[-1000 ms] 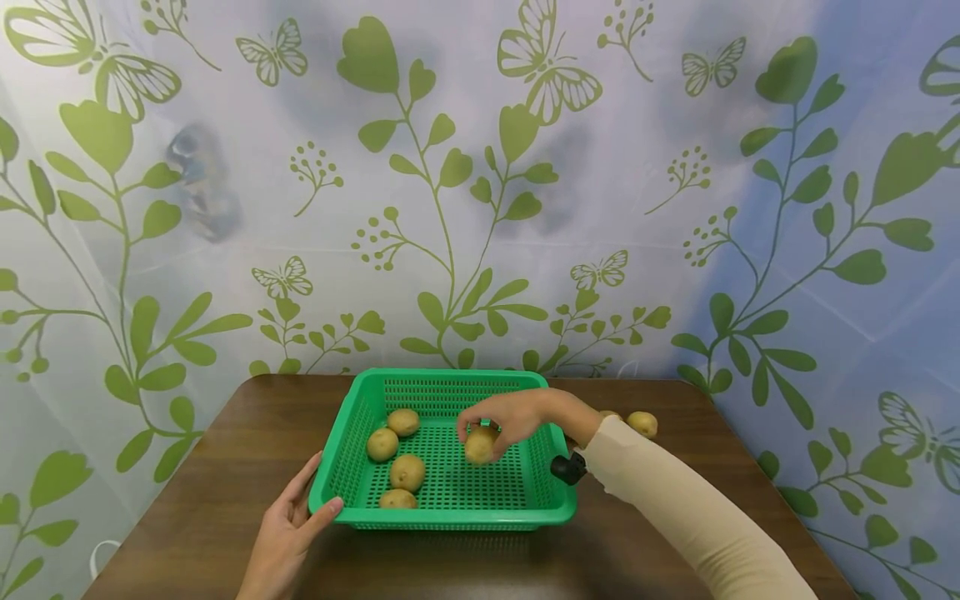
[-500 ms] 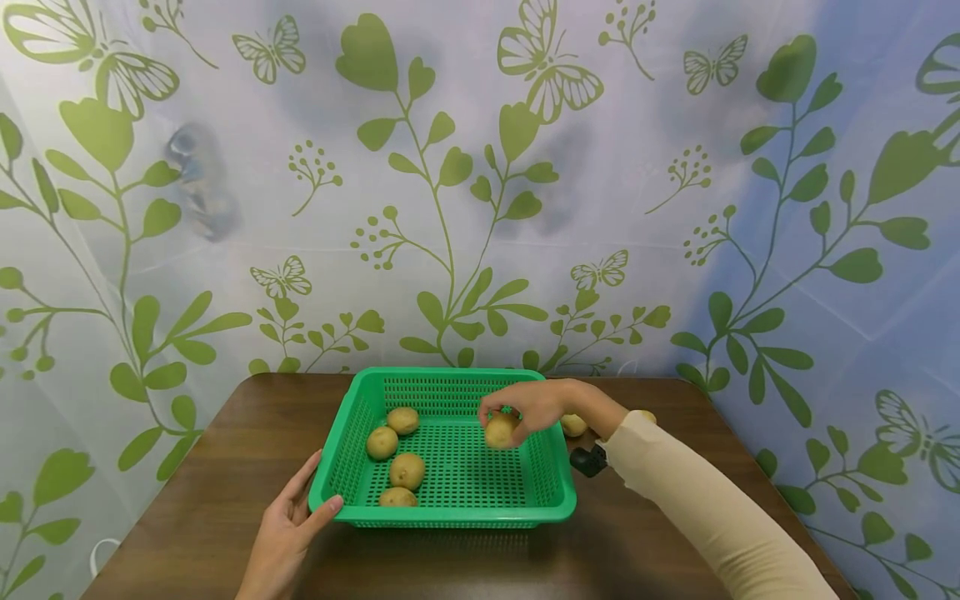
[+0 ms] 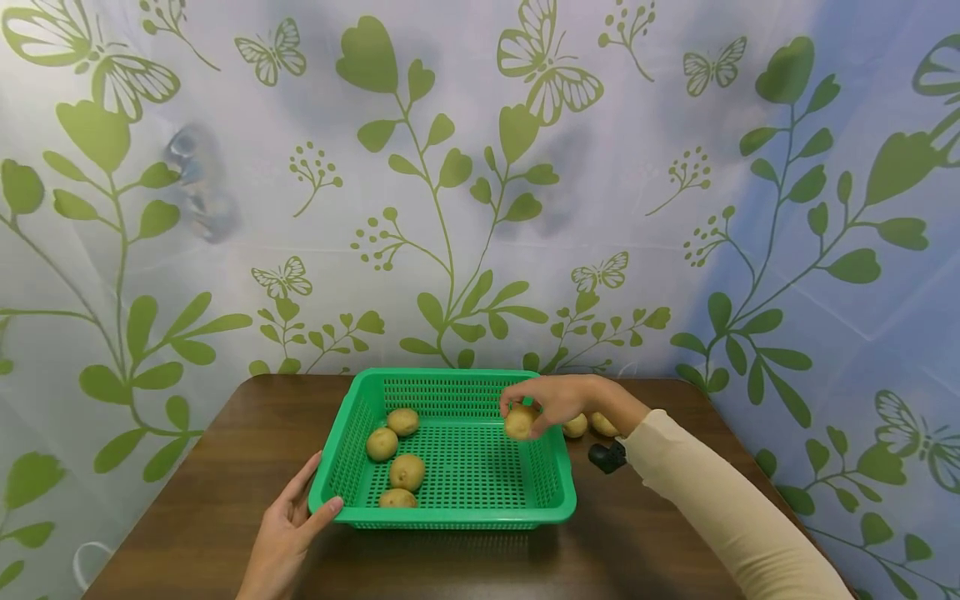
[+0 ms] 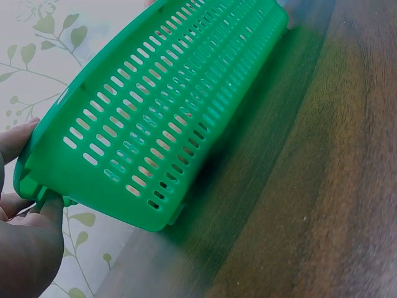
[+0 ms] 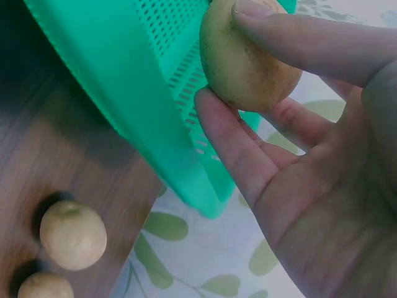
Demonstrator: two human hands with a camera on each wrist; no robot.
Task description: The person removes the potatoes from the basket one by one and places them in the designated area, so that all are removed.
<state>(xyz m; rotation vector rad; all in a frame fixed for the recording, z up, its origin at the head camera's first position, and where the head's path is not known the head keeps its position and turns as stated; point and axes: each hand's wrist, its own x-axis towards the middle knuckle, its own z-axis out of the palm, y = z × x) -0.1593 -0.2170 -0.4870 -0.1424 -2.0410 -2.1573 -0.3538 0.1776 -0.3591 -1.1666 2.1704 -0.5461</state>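
Both hands hold something: the left hand (image 3: 281,527) grips the basket (image 3: 450,518) at its near left corner, thumb on top, fingers curled beneath. Inside, four potatoes (image 3: 407,472) lie toward the left. Above the basket's right side, the right hand (image 3: 555,402) pinches another potato (image 3: 517,424) between thumb and fingers. Farther right, two more potatoes (image 3: 574,427), partly hidden by the arm (image 3: 705,492), rest on the table (image 3: 630,525) beside the basket.
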